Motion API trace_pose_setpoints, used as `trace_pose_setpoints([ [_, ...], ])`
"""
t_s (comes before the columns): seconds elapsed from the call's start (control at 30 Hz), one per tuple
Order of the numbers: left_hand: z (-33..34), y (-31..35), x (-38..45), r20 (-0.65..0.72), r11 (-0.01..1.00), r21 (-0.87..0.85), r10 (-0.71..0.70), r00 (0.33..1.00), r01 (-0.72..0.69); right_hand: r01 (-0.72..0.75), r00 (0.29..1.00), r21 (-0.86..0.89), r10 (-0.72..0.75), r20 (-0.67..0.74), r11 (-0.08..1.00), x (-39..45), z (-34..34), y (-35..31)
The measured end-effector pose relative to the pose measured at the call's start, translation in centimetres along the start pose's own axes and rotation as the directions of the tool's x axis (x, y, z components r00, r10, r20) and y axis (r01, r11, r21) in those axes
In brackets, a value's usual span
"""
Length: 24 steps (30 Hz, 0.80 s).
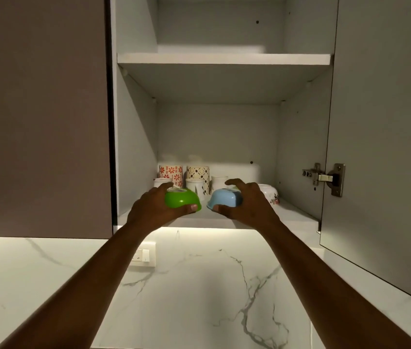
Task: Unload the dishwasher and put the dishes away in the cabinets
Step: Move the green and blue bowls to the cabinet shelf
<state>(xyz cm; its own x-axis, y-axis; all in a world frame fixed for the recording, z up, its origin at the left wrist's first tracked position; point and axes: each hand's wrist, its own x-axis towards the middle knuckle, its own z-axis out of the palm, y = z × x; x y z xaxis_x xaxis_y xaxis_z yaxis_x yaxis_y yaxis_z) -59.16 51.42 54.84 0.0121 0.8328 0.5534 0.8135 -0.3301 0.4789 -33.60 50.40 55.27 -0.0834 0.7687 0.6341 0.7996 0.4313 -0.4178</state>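
Note:
Both arms reach up to the lower shelf of an open wall cabinet. My left hand grips a small green bowl, held upside down at the shelf's front edge. My right hand grips a small light-blue bowl, also upside down, just right of the green one. The two bowls are side by side, a small gap between them. Whether they rest on the shelf I cannot tell.
Behind the bowls stand patterned mugs, white cups and a flowered white bowl at the right. The upper shelf holds nothing visible. The open cabinet door hangs at the right; a closed door at the left. Marble backsplash and a switch plate lie below.

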Motion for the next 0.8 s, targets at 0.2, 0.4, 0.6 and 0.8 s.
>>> trace_pose_setpoints([
  [0.2, -0.3, 0.1, -0.6, -0.003, 0.998, -0.054, 0.017, 1.000, -0.017, -0.092, 0.991, -0.005, 0.091, -0.101, 0.996, -1.2, 0.0, -1.1],
  [0.4, -0.8, 0.3, -1.7, -0.027, 0.992, -0.102, 0.078, 0.997, -0.081, -0.078, 0.979, -0.083, 0.060, -0.196, 0.994, -4.7, -0.1, -2.7],
  [0.6, -0.7, -0.6, -5.6, -0.152, 0.952, 0.238, 0.232, 0.961, -0.192, 0.020, 0.962, -0.458, -0.142, -0.233, 0.889, -12.4, 2.6, -2.7],
  [0.8, 2.0, -3.7, -12.2, -0.121, 0.871, 0.344, 0.411, 0.904, -0.350, -0.123, 0.987, -0.450, 0.064, -0.145, 0.885, -20.6, 6.0, -2.2],
])
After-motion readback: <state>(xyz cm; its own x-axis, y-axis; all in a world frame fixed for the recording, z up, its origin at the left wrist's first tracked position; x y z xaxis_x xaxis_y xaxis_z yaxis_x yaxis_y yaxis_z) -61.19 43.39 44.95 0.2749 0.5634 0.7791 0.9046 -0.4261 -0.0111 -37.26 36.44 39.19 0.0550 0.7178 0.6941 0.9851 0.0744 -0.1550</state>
